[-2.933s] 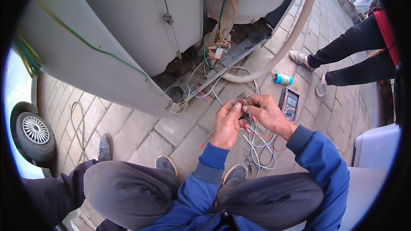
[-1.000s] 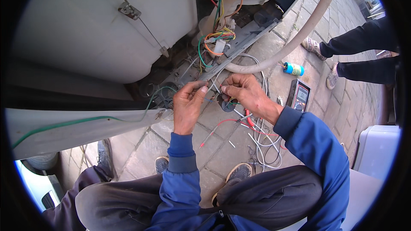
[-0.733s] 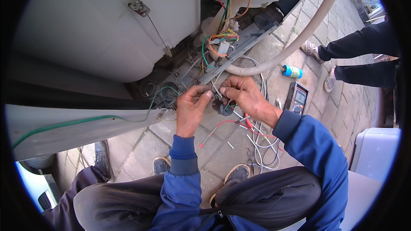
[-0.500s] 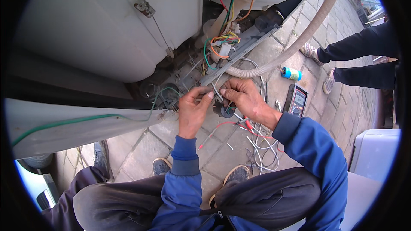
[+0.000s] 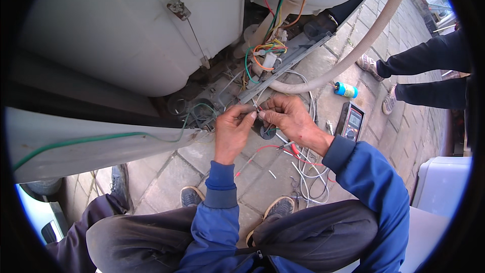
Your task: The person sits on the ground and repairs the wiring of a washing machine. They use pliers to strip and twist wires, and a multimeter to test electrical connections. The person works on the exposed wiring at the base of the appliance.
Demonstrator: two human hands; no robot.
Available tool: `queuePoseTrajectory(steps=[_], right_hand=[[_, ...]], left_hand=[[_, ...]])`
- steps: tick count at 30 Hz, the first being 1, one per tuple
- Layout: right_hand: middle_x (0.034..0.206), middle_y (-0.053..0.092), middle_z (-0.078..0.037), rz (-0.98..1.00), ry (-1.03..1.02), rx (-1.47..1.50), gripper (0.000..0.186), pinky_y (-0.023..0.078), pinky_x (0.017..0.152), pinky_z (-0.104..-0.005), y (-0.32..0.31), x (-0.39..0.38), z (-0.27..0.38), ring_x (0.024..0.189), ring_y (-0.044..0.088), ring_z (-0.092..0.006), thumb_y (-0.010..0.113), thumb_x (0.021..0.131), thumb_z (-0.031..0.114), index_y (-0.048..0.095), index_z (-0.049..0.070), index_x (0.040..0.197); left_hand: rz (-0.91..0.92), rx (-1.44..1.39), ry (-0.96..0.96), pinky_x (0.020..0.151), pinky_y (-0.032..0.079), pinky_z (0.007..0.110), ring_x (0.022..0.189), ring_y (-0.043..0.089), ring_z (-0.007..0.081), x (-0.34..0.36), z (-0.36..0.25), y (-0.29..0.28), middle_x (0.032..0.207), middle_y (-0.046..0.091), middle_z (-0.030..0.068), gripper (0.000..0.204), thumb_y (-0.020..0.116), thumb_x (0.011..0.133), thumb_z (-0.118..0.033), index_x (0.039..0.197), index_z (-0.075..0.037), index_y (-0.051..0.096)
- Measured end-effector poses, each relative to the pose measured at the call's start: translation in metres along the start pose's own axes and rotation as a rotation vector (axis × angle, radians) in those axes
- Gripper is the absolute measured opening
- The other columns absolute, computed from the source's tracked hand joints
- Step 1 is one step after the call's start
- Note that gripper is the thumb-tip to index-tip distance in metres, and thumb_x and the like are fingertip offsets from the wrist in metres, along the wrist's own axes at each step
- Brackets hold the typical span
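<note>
— Under the white appliance (image 5: 151, 35), what's happening?
— Left hand (image 5: 231, 134) and right hand (image 5: 290, 121) meet, fingertips pinching thin wires (image 5: 257, 111) beside the beige hose (image 5: 353, 53).
— Nearby?
— A multimeter (image 5: 351, 121), blue capacitor (image 5: 346, 90), loose cables (image 5: 308, 172) on paving.

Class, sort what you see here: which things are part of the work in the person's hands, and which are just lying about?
In the work:
left hand
right hand
thin wires pinched between both hands
bundle of coloured wires on the white machine

Lying about:
meter on the paving
blue cylinder
beige hose
loose white cables
</note>
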State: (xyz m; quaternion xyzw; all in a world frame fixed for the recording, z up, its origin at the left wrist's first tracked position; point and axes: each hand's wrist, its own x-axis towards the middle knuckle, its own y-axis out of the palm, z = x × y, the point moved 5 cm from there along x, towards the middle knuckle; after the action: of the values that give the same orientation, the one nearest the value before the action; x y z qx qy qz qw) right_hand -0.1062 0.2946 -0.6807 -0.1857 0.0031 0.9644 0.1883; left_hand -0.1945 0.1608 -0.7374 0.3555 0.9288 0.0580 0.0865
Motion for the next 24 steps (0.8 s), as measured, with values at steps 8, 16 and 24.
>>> queuePoseTrajectory(steps=[8,16,24], right_hand=[[0.075,0.065,-0.004,-0.017,0.039,0.001,0.015,0.051,0.059,-0.0264,0.002,0.005,-0.010,0.066,0.060,-0.0096,0.072,0.094,0.009,0.069,-0.006,0.092],[0.076,0.064,-0.005,-0.070,0.070,-0.001,0.012,0.048,0.060,-0.0285,0.001,0.003,-0.014,0.068,0.057,-0.0104,0.063,0.096,0.005,0.068,-0.006,0.091],[0.079,0.067,-0.006,-0.118,-0.006,0.274,0.013,0.053,0.064,-0.0285,-0.012,0.007,0.004,0.071,0.065,-0.0135,0.063,0.097,0.009,0.067,-0.004,0.097]], left_hand=[[-0.032,0.066,0.070,0.074,0.054,0.025,0.088,0.066,0.0101,-0.001,0.005,-0.001,0.102,0.067,0.0060,0.012,0.069,0.092,0.000,0.103,0.004,0.071],[-0.030,0.262,0.173,0.078,0.056,0.025,0.090,0.065,0.0106,-0.004,0.001,0.006,0.106,0.064,0.0077,0.012,0.068,0.093,0.005,0.104,0.008,0.069],[-0.156,0.175,0.076,0.071,0.050,0.021,0.081,0.060,0.0059,-0.005,0.004,-0.013,0.093,0.065,0.0013,0.009,0.066,0.097,-0.003,0.104,0.003,0.067]])
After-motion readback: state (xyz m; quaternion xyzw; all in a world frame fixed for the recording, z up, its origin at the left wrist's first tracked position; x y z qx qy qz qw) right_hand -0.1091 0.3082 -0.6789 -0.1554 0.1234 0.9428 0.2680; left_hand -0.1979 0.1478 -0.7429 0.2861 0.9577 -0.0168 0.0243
